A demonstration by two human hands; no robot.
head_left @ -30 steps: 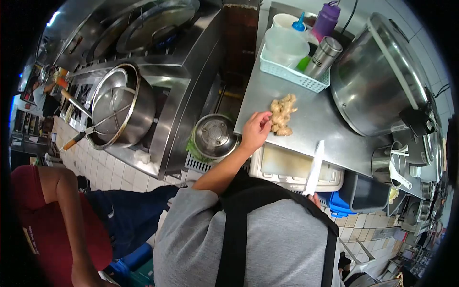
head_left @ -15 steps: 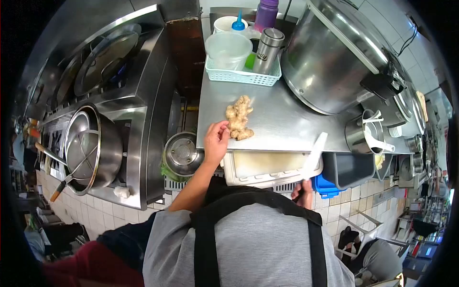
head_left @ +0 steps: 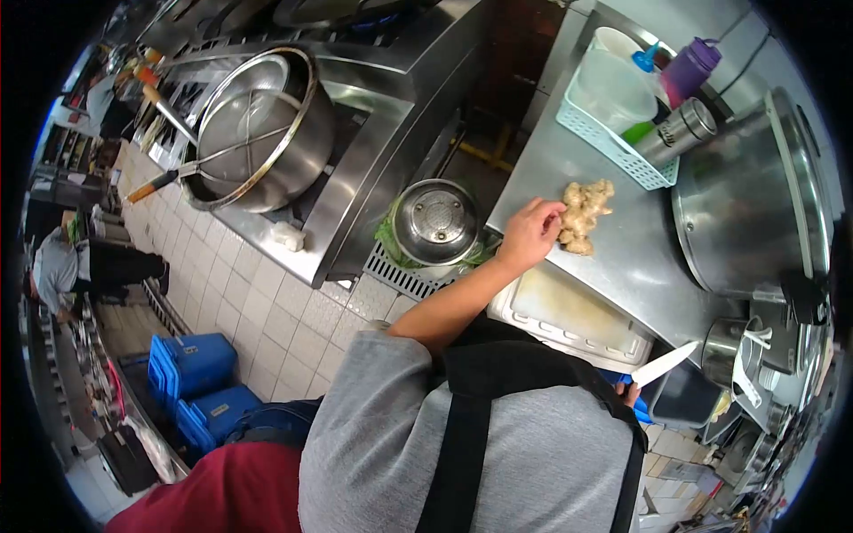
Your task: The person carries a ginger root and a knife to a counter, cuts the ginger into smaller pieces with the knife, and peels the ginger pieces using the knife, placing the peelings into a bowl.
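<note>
- While the left hand (head_left: 531, 234) reaches to the centre of the frame, its fingers curl at the left edge of the ginger (head_left: 584, 216); whether they pinch it or only rest against it, I cannot tell.
- The ginger lies right of centre, on the steel counter (head_left: 635, 253).
- At the lower right, the right hand (head_left: 629, 392), partly hidden by the apron (head_left: 524, 366), is closed around the handle end of a knife (head_left: 665, 363), whose pale blade slants toward the upper right.
- A pale tray (head_left: 569, 341) sits below the counter's edge, between the two hands.
- At the upper right, a light-blue basket (head_left: 613, 147) holds containers and a steel tumbler (head_left: 684, 131); a large steel pot (head_left: 742, 195) stands just beside it.
- A steel bowl (head_left: 435, 222) with leafy greens (head_left: 388, 244) around it sits above centre.
- Another deep pot (head_left: 306, 169) fills the upper left, with blue bins (head_left: 203, 360) and a person in red (head_left: 222, 489) at the lower left.
</note>
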